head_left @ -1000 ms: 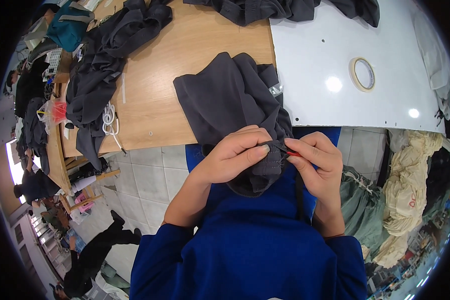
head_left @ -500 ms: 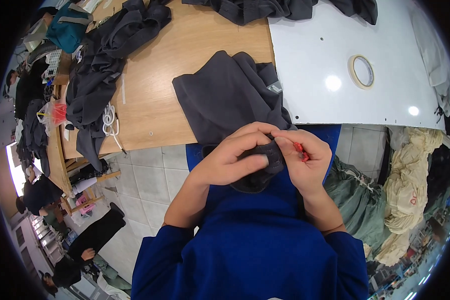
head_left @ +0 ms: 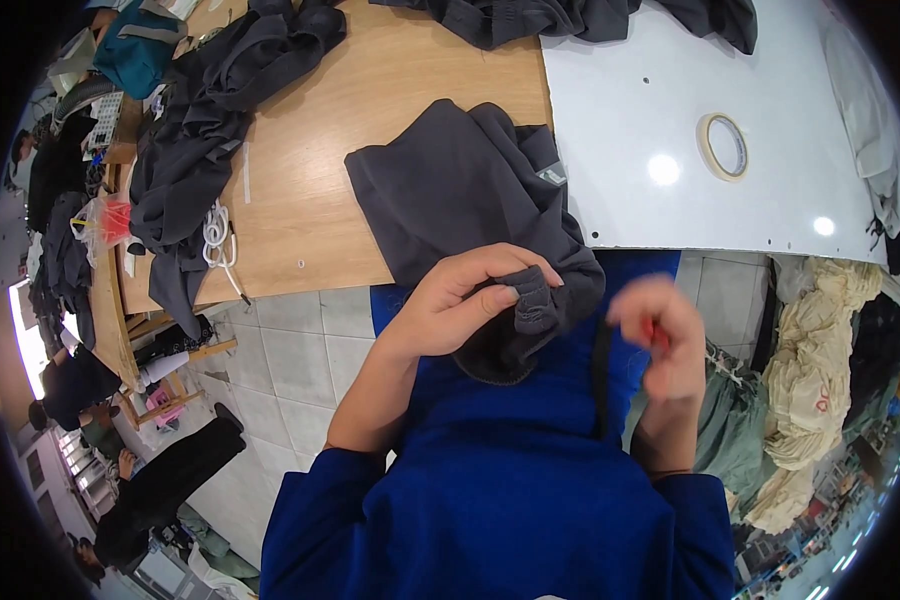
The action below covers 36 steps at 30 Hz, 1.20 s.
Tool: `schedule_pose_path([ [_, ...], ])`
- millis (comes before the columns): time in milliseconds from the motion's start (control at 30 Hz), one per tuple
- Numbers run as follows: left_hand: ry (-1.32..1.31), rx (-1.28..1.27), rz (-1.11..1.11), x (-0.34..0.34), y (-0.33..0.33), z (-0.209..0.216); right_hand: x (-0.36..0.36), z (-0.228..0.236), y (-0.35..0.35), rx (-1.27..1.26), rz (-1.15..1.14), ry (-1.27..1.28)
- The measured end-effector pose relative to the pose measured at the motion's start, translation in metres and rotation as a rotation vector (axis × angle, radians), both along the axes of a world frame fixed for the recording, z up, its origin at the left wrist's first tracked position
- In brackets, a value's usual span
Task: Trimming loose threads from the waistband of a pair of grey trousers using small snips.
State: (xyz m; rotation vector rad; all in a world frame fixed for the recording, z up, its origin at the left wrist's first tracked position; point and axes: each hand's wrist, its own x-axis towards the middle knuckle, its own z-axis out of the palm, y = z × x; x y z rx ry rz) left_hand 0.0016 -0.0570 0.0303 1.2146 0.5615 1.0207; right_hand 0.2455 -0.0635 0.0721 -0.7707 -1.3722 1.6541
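A dark grey garment [head_left: 450, 180] lies partly on the wooden table and hangs over its front edge toward my lap. My left hand [head_left: 460, 300] is closed on its gathered, stitched edge [head_left: 536, 308], thumb on top and fingers behind the cloth. To the right and apart from the garment, my right hand [head_left: 665, 335] is smeared by motion. A small red object [head_left: 657, 337] sits in its curled fingers; its kind cannot be made out. A dark strip [head_left: 602, 385] runs down over my blue clothing, its upper end close to the right fingertips; whether they touch it is unclear.
The wooden table [head_left: 310, 200] meets a white tabletop [head_left: 620, 130] bearing a tape roll [head_left: 722, 147]. More dark garments [head_left: 195, 150] and a white cord [head_left: 218, 240] lie at left. Green [head_left: 720, 410] and cream cloth bundles [head_left: 820, 360] stand below right. Other people [head_left: 170, 480] are at far left.
My right hand has moved away from the garment, to the right and slightly down, with the red object. My left hand keeps hold of the garment's edge, which now shows more.
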Motion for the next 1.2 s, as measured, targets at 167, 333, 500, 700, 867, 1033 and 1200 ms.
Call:
schedule_pose_path([
  [167,-0.024,0.045,-0.057,0.002,0.001,0.0,-0.016,-0.005,0.002,0.273,-0.266,-0.368],
  [333,-0.058,-0.02,-0.076,0.0,-0.002,0.0,-0.024,-0.003,0.01,0.586,-0.362,-0.658],
  [500,-0.068,-0.042,-0.079,0.002,-0.004,0.002,-0.025,-0.002,0.011,0.702,-0.37,-0.711],
  [700,-0.089,-0.039,-0.087,0.001,-0.003,-0.001,-0.027,-0.002,0.008,0.681,-0.371,-0.695],
  [867,-0.091,-0.015,-0.071,0.002,-0.002,-0.002,-0.031,-0.005,0.006,0.655,-0.379,-0.673],
  [1033,-0.138,-0.034,-0.067,0.004,-0.003,-0.006,-0.035,-0.005,0.005,0.641,-0.389,-0.659],
  [1200,-0.139,-0.044,-0.065,0.004,-0.002,-0.006,-0.035,-0.007,0.005,0.655,-0.408,-0.654],
])
